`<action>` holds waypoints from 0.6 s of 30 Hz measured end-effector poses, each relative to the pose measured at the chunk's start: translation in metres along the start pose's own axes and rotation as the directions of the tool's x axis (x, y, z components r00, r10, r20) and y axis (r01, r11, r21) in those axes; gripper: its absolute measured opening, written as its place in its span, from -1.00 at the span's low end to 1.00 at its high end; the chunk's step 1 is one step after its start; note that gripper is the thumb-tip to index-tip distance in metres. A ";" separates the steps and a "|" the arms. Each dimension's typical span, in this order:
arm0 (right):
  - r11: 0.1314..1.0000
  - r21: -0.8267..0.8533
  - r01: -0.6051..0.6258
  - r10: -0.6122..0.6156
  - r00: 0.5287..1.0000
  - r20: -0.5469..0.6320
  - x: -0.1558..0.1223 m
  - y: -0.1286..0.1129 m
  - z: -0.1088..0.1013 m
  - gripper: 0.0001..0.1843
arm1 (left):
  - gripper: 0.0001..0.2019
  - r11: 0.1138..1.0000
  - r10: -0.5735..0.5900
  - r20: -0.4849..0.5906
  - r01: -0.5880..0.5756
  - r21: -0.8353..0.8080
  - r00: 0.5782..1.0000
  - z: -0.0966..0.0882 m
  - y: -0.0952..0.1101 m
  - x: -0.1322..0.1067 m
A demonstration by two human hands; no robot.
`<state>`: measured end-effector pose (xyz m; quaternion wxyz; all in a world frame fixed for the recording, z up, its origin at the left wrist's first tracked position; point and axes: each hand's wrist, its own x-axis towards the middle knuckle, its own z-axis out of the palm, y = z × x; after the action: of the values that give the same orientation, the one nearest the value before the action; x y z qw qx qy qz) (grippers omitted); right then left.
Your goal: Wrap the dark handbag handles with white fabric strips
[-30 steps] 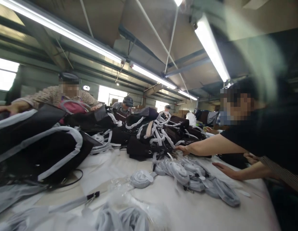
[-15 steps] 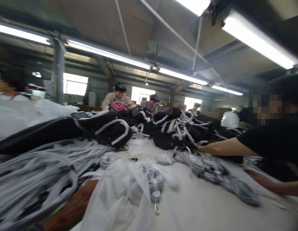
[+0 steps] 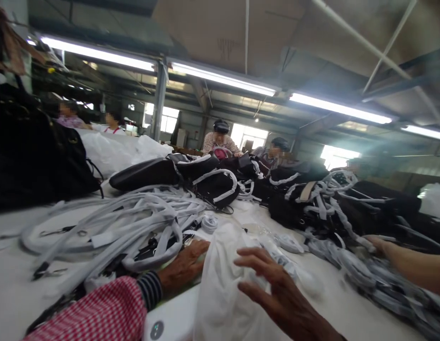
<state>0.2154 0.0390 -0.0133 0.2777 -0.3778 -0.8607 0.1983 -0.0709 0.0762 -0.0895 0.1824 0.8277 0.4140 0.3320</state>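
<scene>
A crumpled sheer white cloth or bag lies in front of me. My left hand rests at its left edge, fingers stretched out and lying flat, their tips partly covered by the fabric. My right hand hovers over the cloth's right side, open, with the fingers spread and nothing in them. Beside my left hand is a heap of grey-wrapped straps with metal clips. Coiled grey straps in clear wrapping lie partly hidden behind the cloth. Below my left wrist sits a white object with a dark round spot.
Black bags with grey-wrapped handles are piled across the table's far side. A large black bag stands at left. A co-worker's arm reaches in from the right, over more coiled straps. Other people work beyond.
The view has swung left, so the scene sits further right and the black bag at left appears. My right hand has come into view above the white cloth.
</scene>
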 end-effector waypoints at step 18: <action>0.842 -0.539 -0.019 0.009 1.000 -0.021 0.046 0.117 0.035 -0.83 | -0.59 0.966 -0.249 -0.185 0.257 0.022 0.951 0.008 -0.025 -0.003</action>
<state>0.2303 0.1437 -0.0894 0.1669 -0.4485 -0.8765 -0.0528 -0.0801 0.0883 -0.1108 0.1661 0.7382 0.5390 0.3700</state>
